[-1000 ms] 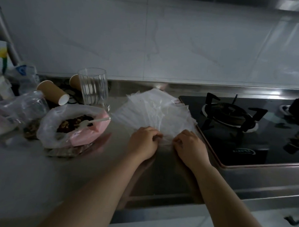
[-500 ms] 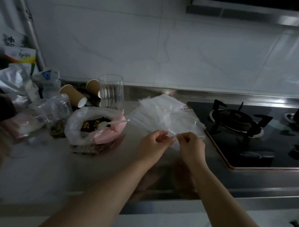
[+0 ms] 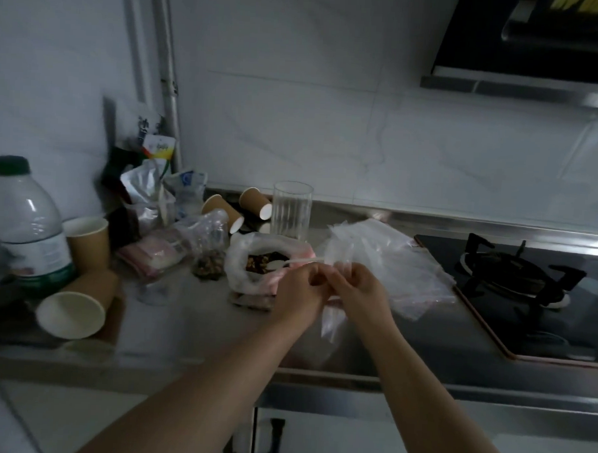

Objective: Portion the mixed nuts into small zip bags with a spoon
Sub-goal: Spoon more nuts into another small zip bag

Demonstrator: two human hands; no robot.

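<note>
Both your hands, left [image 3: 300,288] and right [image 3: 358,289], pinch the top of one zip bag [image 3: 331,322] that hangs down over the counter's front edge, while the spoon [image 3: 291,263] lies in the nuts [image 3: 260,260] just left, nearer your left hand.

Counts, as seen from the head view:
- Paper cups: four. One upright [image 3: 88,241], three tipped over [image 3: 78,305] [image 3: 223,212] [image 3: 256,202].
- Drinking glass [image 3: 291,210]: one.
- Plastic bottle [image 3: 23,221]: one, far left.
- Spoon [image 3: 289,263]: one, white, seen in the open bag of nuts [image 3: 255,262].
- Zip bags: one held bag [image 3: 331,322]; the fanned stack [image 3: 392,264] cannot be counted.
- Burners: one [image 3: 515,273] fully seen.
- Hands: two, left [image 3: 300,289] and right [image 3: 358,289].
- Packets at far left: too cluttered to be counted.
</note>
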